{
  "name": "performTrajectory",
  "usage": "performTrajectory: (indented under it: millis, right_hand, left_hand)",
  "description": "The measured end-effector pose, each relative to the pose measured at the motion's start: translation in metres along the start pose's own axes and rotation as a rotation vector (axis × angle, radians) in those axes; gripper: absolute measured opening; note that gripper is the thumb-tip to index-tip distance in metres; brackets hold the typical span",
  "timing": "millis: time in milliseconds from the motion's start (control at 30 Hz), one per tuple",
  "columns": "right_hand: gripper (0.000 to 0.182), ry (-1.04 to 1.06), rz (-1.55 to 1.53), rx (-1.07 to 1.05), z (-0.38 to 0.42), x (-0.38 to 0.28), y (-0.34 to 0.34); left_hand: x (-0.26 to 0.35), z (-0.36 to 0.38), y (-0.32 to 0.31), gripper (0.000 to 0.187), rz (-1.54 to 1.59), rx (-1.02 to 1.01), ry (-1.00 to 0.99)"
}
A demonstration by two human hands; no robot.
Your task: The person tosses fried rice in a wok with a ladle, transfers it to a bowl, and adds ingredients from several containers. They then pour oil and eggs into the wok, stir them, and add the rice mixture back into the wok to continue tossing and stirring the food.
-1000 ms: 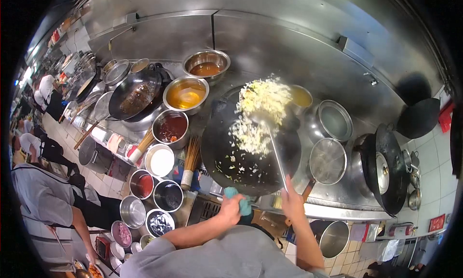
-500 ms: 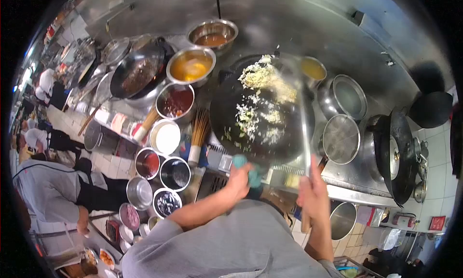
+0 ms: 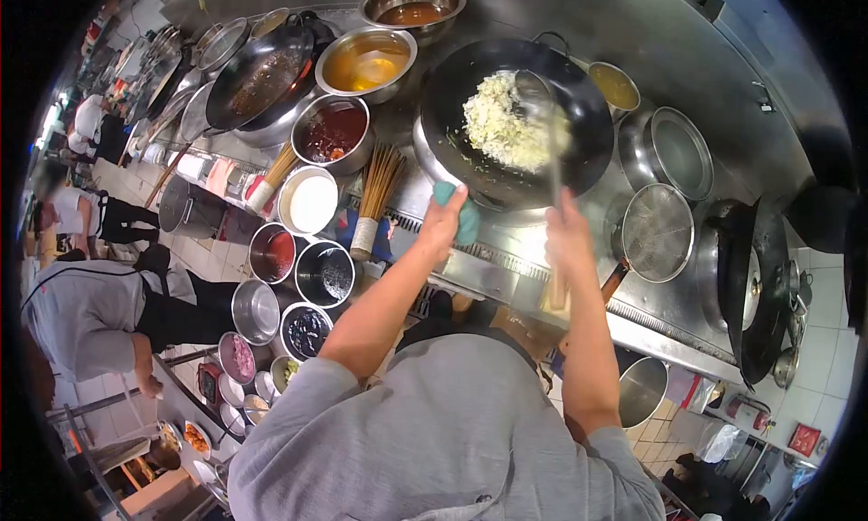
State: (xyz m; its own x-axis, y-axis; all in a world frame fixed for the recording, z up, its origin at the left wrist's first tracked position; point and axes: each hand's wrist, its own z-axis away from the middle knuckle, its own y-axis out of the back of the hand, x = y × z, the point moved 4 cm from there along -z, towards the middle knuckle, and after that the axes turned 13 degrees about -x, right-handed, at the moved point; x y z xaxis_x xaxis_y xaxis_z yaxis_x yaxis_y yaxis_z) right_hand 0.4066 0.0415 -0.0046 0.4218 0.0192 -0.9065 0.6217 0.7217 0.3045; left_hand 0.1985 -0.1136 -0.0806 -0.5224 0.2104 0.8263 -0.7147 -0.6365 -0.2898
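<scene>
My left hand [image 3: 440, 225] is closed around a green cloth [image 3: 467, 217] at the near left rim of a black wok [image 3: 452, 78]. Any wok handle under the cloth is hidden. Inside the wok lies a mound of pale chopped food [image 3: 495, 128], white and yellowish with green bits. My right hand [image 3: 570, 236], slightly blurred, grips the wooden handle of a long metal ladle [image 3: 555, 155]. The ladle's bowl rests over the right side of the mound.
Left of the wok stand metal bowls of yellow liquid [image 3: 366, 65] and dark red sauce [image 3: 330, 137], plus a bamboo brush [image 3: 378, 187]. A mesh strainer [image 3: 657, 232] and a steel pot [image 3: 678, 150] sit to the right. A co-worker [image 3: 90, 313] stands at far left.
The chopped food was scattered across the tilted wok and is now gathered in one mound. Both hands appear farther forward in the view, and the ladle's bowl shows clearly at the food.
</scene>
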Motion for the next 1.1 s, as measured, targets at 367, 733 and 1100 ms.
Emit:
performTrajectory:
  millis: [367, 733, 1100]
  right_hand:
    - [0.059, 0.172, 0.357, 0.088, -0.004, 0.021, -0.001]
    - [0.057, -0.02, 0.264, -0.027, -0.007, -0.012, -0.018]
    - [0.058, -0.28, -0.43, -0.121, 0.004, -0.048, -0.006]
  left_hand:
    - [-0.061, 0.027, 0.114, 0.056, -1.262, 0.248, -0.249]
    - [-0.067, 0.026, 0.113, 0.048, -1.208, 0.367, -0.343]
    - [-0.069, 0.026, 0.113, 0.058, -1.189, 0.381, -0.32]
